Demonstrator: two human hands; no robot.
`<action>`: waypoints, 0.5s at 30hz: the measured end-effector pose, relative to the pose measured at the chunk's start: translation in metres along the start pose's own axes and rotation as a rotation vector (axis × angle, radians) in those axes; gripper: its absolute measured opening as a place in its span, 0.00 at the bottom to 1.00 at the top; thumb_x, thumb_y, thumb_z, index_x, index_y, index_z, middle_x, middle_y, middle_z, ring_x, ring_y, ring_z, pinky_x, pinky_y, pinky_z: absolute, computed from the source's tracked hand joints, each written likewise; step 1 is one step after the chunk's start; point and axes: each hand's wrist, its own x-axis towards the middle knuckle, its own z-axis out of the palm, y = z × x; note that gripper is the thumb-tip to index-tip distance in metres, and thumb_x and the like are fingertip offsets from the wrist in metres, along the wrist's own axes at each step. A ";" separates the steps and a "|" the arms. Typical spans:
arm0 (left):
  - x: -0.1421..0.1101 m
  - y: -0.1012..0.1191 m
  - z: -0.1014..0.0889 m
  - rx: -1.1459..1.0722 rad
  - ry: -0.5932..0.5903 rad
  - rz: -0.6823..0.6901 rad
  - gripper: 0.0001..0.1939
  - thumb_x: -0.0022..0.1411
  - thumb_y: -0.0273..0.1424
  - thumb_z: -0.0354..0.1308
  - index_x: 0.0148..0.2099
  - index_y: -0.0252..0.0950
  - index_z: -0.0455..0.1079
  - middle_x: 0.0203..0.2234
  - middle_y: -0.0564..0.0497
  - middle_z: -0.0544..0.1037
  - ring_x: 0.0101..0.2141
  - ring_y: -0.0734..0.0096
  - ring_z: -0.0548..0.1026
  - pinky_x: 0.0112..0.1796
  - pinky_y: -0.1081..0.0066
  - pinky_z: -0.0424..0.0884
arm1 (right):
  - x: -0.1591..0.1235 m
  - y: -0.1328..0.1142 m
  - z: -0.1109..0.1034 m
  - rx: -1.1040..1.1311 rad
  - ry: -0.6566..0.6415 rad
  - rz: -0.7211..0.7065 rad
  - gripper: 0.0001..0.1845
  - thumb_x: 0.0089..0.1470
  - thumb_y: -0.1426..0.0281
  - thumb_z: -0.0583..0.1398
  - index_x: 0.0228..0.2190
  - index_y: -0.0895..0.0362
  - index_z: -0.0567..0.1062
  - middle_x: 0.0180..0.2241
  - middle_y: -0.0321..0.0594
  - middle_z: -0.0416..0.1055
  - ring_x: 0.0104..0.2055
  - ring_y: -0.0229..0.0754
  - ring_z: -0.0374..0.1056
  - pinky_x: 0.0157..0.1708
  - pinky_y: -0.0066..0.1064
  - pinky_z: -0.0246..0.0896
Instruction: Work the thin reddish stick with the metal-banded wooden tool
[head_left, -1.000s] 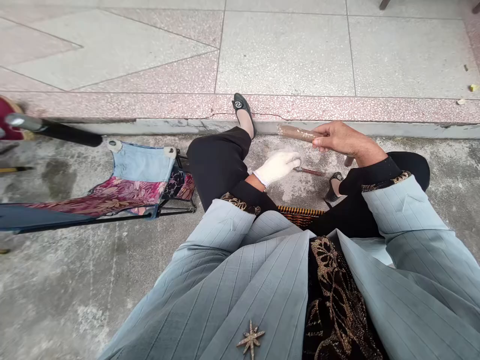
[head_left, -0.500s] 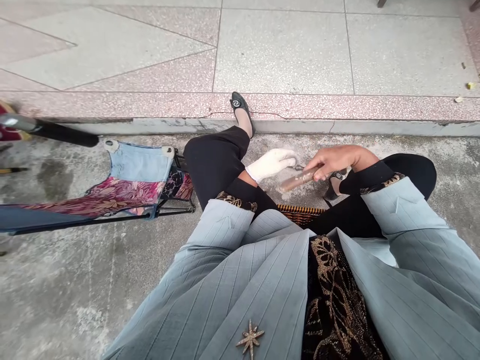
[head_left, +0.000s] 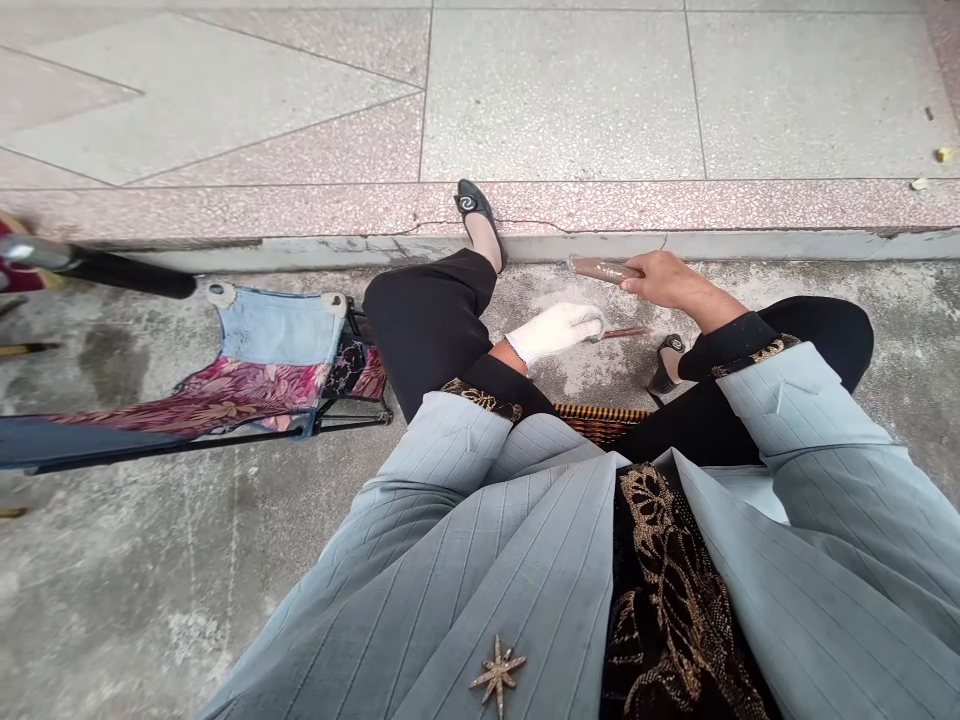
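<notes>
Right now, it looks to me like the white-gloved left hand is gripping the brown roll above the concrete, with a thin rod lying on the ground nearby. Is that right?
Not quite: the bare right hand, not the white-gloved left hand, grips the brown roll, as the head view shows. The thin rod does lie nearby on the concrete.

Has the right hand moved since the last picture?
Yes: the right hand has lifted away from the black shoe, up toward the concrete curb.

Matt white cloth glove (head_left: 555, 333), smooth brown roll (head_left: 600, 269), rough grey concrete (head_left: 150, 600)
</notes>
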 end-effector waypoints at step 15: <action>0.006 -0.006 -0.011 -0.280 0.092 0.071 0.12 0.68 0.34 0.56 0.39 0.33 0.78 0.35 0.47 0.83 0.37 0.65 0.78 0.44 0.68 0.72 | -0.023 0.005 -0.018 0.248 -0.685 -0.438 0.18 0.62 0.59 0.67 0.46 0.59 0.84 0.36 0.42 0.80 0.35 0.41 0.72 0.39 0.33 0.66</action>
